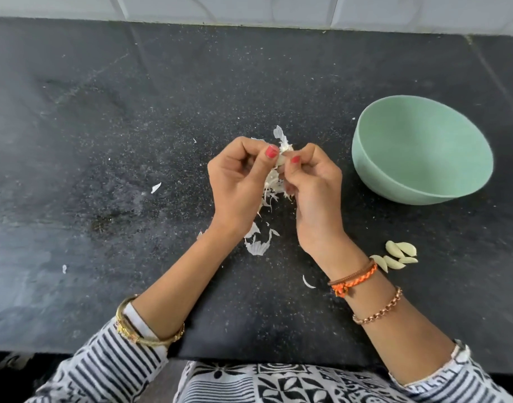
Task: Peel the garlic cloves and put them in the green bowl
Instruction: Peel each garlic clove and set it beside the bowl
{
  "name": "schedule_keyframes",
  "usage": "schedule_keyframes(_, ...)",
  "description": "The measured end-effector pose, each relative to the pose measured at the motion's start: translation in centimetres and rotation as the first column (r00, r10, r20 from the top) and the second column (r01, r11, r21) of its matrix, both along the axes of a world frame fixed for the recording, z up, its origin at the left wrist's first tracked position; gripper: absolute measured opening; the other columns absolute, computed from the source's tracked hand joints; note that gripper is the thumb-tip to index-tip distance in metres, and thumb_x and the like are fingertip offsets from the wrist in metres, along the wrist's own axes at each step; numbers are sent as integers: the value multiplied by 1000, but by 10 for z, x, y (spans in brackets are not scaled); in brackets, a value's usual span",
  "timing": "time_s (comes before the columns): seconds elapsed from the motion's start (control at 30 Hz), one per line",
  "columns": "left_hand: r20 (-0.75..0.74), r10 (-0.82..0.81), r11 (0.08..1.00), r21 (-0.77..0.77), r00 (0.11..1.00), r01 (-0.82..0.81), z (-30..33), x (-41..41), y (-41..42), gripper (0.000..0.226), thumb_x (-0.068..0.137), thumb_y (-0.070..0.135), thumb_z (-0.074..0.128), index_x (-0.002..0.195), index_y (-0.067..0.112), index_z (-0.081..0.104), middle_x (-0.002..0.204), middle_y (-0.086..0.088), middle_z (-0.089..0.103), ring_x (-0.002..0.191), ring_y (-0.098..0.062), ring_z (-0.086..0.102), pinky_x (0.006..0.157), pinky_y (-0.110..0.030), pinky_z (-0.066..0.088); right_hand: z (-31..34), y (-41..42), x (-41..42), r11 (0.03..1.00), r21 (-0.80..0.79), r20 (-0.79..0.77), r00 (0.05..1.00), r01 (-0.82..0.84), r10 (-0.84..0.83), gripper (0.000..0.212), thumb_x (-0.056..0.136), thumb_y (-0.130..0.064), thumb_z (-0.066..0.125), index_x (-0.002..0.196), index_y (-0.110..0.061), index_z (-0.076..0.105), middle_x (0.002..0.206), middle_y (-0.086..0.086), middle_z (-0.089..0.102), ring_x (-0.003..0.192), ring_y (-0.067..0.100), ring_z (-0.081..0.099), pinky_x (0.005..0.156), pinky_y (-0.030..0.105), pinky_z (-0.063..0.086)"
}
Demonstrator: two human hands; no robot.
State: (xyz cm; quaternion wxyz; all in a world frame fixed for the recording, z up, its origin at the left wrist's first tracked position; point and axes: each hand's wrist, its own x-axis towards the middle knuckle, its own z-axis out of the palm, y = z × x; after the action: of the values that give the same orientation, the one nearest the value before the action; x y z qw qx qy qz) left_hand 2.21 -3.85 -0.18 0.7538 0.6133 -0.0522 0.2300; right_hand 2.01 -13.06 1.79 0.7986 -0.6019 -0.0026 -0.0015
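Note:
Over the middle of the black counter, my left hand (238,175) and my right hand (310,178) both pinch one garlic clove (281,158) between thumbs and fingertips. Papery white skin sticks up from the clove and hangs below it. The green bowl (424,181) stands to the right of my hands, tilted toward me; nothing shows inside it. Several peeled garlic cloves (398,254) lie in a small cluster on the counter beside my right wrist.
Loose white garlic skins (258,242) lie on the counter under and between my wrists, with smaller scraps (155,187) to the left. A white tiled wall (249,7) bounds the counter at the back. The counter's front edge (249,359) runs just before my body.

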Motion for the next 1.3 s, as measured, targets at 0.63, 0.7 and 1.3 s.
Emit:
schedule_keyframes(0.63,-57,264,963,63,963,-260,-2,3,7,18,85,9,61,71,21,61,64,9,61,58,-3,46,56,-17,39,-11,-17,7,557,-682,579,815,474,16,26,88,-22,45,74,-3,56,61,4,57,53,16,47,44,29,35)
schedule_keyframes(0.7,-75,262,964,65,962,-258,-1,5,11,17,85,10,61,71,19,61,61,14,60,58,-2,46,57,-17,40,-9,-17,7,633,-656,552,833,410,32,18,88,-15,50,77,-4,59,65,3,62,55,18,53,48,34,42)
schedule_keyframes(1.3,-162,119,993,30,980,-115,2,-3,1,12,85,12,64,76,20,66,66,9,61,68,-20,46,60,-21,42,-2,-22,9,835,-529,346,937,152,48,26,82,-2,55,87,-23,70,75,-12,68,72,4,64,64,25,52)
